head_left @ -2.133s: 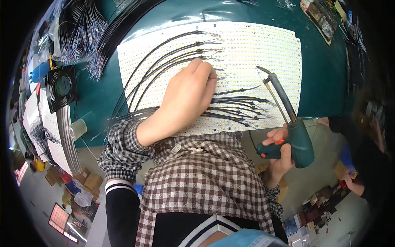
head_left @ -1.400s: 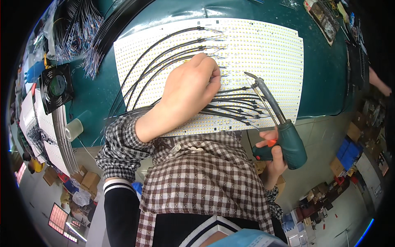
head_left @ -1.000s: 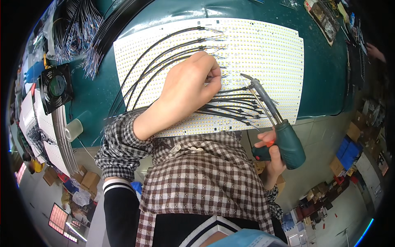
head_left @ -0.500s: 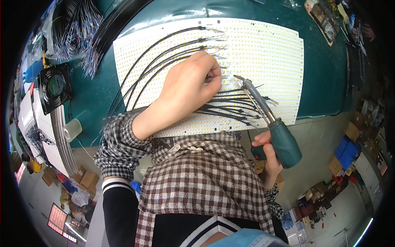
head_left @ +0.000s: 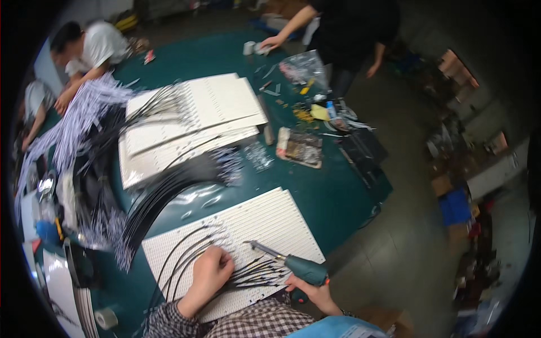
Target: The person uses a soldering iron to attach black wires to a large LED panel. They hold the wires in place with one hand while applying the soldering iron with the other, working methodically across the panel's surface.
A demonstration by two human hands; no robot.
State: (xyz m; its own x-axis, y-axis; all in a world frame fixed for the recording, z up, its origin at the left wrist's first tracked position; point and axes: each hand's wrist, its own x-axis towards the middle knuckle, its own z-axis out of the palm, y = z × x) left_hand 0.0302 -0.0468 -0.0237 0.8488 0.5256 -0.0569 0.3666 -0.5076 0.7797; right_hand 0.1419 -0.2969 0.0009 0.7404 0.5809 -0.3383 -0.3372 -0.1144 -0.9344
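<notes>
A white panel (head_left: 265, 211) dotted with rows of small parts lies tilted at the table's near edge. My left hand (head_left: 213, 271) rests over it with fingers pinched together; what they hold is hidden. Black cables (head_left: 179, 256) with stripped wire ends curve across the panel's left half, and more cables (head_left: 256, 273) lie to the right of the hand. My right hand (head_left: 313, 290) grips a soldering gun (head_left: 306, 270) with a green handle. Its metal tip points left, over the panel, a little to the right of my left fingers.
Stacked white panels (head_left: 194, 127) with cables stand farther back on the green table (head_left: 298, 191). A thick black cable bundle (head_left: 163, 194) lies between. At left are a black fan (head_left: 79, 262) and a white roll (head_left: 106, 318). Two people (head_left: 98, 48) work at far left; another (head_left: 352, 34) stands opposite.
The head view has tilted up and away, bringing the far table and other people in. Both hands keep much the same pose, with the soldering gun still in my right hand.
</notes>
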